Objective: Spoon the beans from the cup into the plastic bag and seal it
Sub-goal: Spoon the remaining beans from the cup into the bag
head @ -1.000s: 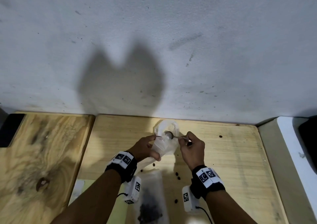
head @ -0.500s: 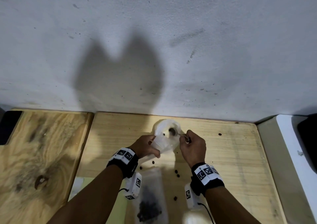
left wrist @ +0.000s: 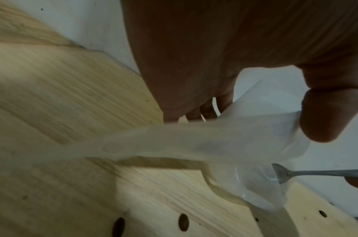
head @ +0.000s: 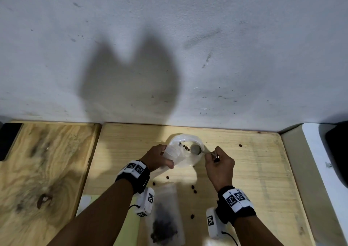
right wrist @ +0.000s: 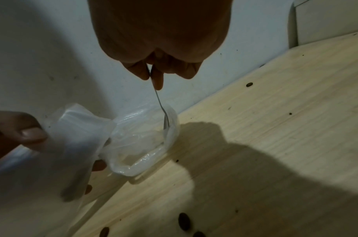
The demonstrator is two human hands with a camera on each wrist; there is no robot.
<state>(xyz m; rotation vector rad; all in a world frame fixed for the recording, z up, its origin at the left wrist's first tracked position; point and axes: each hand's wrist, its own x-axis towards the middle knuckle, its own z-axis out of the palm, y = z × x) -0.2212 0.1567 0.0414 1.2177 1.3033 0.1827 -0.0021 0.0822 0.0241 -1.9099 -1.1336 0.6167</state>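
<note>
Left hand point(head: 157, 157) grips the gathered neck of the plastic bag point(head: 185, 151) — thumb curled over the film, bag mouth held open just beyond the fingers. Right hand point(head: 219, 162) pinches the spoon point(head: 196, 149) handle; bowl sits inside the bag mouth, beside a few beans point(head: 186, 147). Second bag point(head: 165, 219) with dark beans lies below both wrists — loose beans scattered on the wooden table point(head: 254, 170).

The plastic bag point(head: 185, 152) lies near the wall point(head: 188, 47), between the left hand point(head: 157, 158) and right hand point(head: 219, 163). The spoon point(head: 196, 149) reaches into its mouth. Beans point(head: 186, 147) apparently sit inside; a second bag point(head: 165, 217) lies nearer the person.
</note>
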